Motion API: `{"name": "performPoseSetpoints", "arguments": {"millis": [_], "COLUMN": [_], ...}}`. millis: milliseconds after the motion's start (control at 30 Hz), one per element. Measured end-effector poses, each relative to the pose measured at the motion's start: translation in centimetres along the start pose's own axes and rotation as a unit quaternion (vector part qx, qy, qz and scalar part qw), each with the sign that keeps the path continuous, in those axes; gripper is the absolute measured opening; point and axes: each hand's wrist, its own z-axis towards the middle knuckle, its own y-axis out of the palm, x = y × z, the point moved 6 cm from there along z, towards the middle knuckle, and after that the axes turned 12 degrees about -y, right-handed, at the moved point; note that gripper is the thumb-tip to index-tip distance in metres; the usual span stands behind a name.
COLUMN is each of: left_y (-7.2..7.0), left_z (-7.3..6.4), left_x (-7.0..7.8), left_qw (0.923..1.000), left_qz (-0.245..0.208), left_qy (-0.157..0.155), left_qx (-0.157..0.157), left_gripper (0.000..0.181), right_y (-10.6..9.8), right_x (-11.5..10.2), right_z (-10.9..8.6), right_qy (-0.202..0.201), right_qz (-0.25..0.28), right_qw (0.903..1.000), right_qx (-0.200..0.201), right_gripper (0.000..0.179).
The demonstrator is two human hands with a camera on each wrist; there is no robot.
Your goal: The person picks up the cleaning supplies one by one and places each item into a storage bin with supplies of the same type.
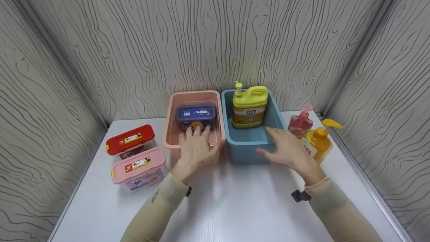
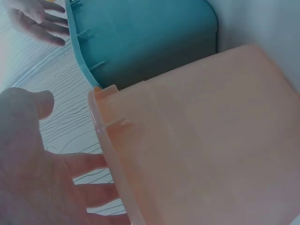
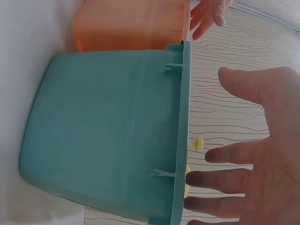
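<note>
My left hand (image 1: 196,148) reaches over the front rim of the pink bin (image 1: 170,134), fingers spread and straight. Inside that bin sits a dark blue lidded box (image 1: 196,112), its lower front partly hidden by my fingertips. Over the front right corner of the blue bin (image 1: 248,153) is my right hand (image 1: 287,148), fingers extended, thumb apart, holding nothing. A yellow jug with a pump top (image 1: 249,109) stands upright at the back of the blue bin. In the right wrist view the fingertips (image 3: 199,180) lie right at the blue bin's rim.
To the left, a red-lidded box (image 1: 131,139) and a pink-lidded box (image 1: 139,166) stand on the white table (image 1: 215,208). A pink pump bottle (image 1: 300,124) and an orange pump bottle (image 1: 319,143) are close beside my right hand. Wood-grain panels (image 1: 201,43) enclose the back and sides.
</note>
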Motion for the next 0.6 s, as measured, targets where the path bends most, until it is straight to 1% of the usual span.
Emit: {"name": "performPoseSetpoints", "arguments": {"millis": [133, 233, 467, 600], "left_y": [-0.2, -0.3, -0.5, -0.5], "left_z": [-0.1, -0.1, -0.4, -0.4], "left_x": [0.2, 0.4, 0.6, 0.7], "left_qw": [0.9999, 0.9994, 0.9993, 0.9993], "left_qz": [0.002, 0.005, 0.004, 0.003], "left_qy": [0.012, 0.024, 0.029, 0.028], "left_qx": [0.011, 0.024, 0.023, 0.022], "left_gripper": [0.089, 0.085, 0.081, 0.078], "right_y": [-0.3, -0.6, -1.0, -1.3], "right_x": [0.0, -0.1, -0.3, -0.2], "right_z": [-0.3, -0.5, -1.0, -1.4], "right_qy": [0.005, 0.004, 0.001, 0.011], "right_qz": [0.006, 0.006, -0.004, 0.009], "right_qw": [1.0000, 1.0000, 0.9999, 0.9999], "right_qx": [0.000, 0.006, 0.010, 0.008], "right_gripper": [0.095, 0.090, 0.080, 0.078]}}
